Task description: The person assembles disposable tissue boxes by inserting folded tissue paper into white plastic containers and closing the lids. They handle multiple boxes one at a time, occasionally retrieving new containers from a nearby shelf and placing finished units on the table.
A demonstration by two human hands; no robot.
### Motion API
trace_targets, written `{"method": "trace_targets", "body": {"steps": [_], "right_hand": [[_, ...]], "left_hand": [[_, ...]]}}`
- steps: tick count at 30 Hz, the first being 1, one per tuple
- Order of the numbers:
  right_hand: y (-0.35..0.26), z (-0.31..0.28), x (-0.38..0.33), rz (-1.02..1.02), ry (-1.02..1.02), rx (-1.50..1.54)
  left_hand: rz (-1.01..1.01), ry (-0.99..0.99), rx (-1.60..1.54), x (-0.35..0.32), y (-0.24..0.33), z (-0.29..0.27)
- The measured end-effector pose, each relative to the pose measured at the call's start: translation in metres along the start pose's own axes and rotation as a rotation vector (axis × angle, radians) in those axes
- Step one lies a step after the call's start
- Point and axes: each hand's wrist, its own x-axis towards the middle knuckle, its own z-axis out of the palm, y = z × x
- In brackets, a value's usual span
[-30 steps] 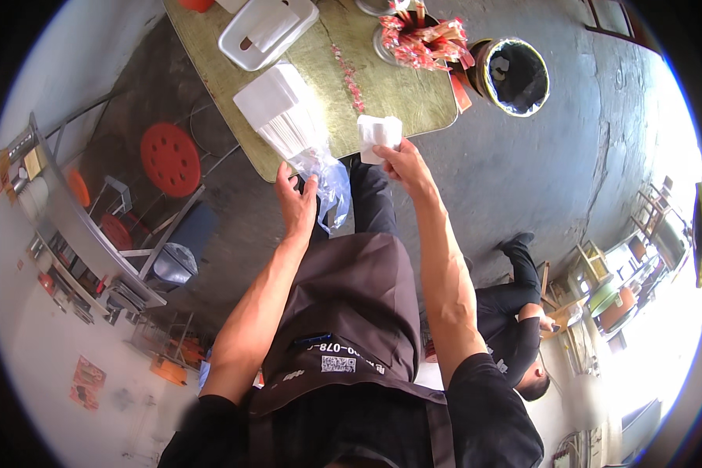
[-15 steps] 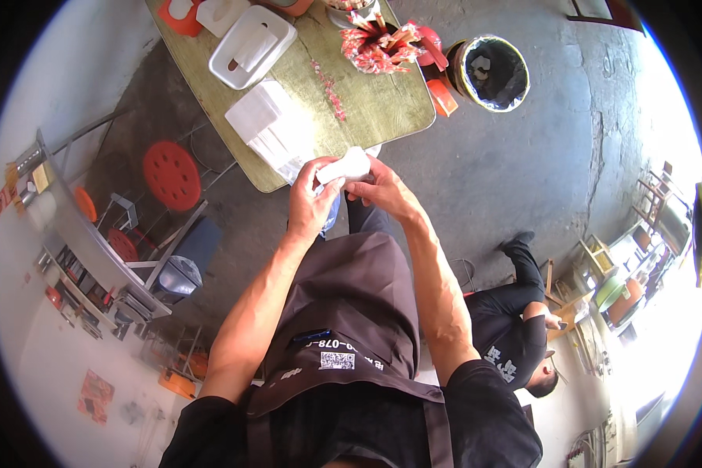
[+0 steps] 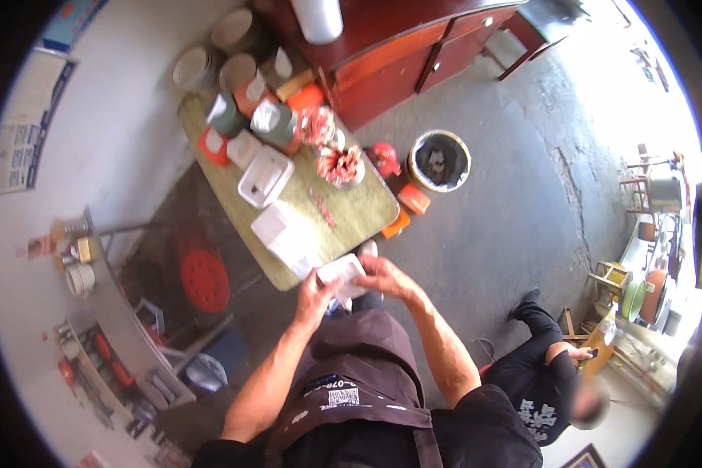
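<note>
A piece of white paper [image 3: 342, 270] is stretched between my hands, just off the near edge of the yellow-green table [image 3: 359, 226]. My left hand [image 3: 314, 299] pinches its left side, and the fingers of my right hand [image 3: 388, 278] close on its right side. More white paper sheets [image 3: 277, 230] lie stacked and overlapping at the table's near left. Beyond them stands a white rectangular tub [image 3: 267, 178] with a small dark thing inside. Scattered red bits [image 3: 321, 209] form a line across the tabletop. A pot of red-and-white wrapped sticks [image 3: 339, 165] stands to their right.
A lined waste bin [image 3: 466, 160] and orange boxes [image 3: 413, 200] stand on the floor right of the table. Behind is a red cabinet [image 3: 398, 70]. A red stool [image 3: 204, 281] stands at left. Another person [image 3: 538, 374] sits at lower right, holding a phone.
The view has tilted up, showing more of the far table and the cabinet. The white paper, bunched narrow before, now looks flatter and wider between my hands.
</note>
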Motion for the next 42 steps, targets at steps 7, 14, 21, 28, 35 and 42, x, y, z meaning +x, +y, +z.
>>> {"method": "trace_targets", "body": {"steps": [7,14,21,28,35,42], "right_hand": [[0.006,0.044,-0.072,-0.082,0.306,0.01],[0.028,0.11,-0.135,-0.144,0.864,-0.215],[-0.001,0.119,-0.161,-0.479,0.65,-0.948],[-0.02,0.06,-0.171,-0.675,0.628,-0.674],[-0.024,-0.075,-0.234,-0.592,0.917,-0.629],[-0.073,-0.195,-0.286,-0.576,1.033,-0.36]], "left_hand": [[-0.209,-0.14,-0.337,-0.037,-0.018,0.015],[-0.338,-0.142,-0.208,-0.073,-0.059,0.03],[-0.383,-0.344,-0.745,-0.096,-0.024,0.04],[-0.124,-0.213,-0.294,-0.08,0.004,0.081],[-0.03,-0.315,-0.197,-0.053,0.022,0.241],[0.063,-0.404,-0.201,-0.027,0.075,0.368]]}}
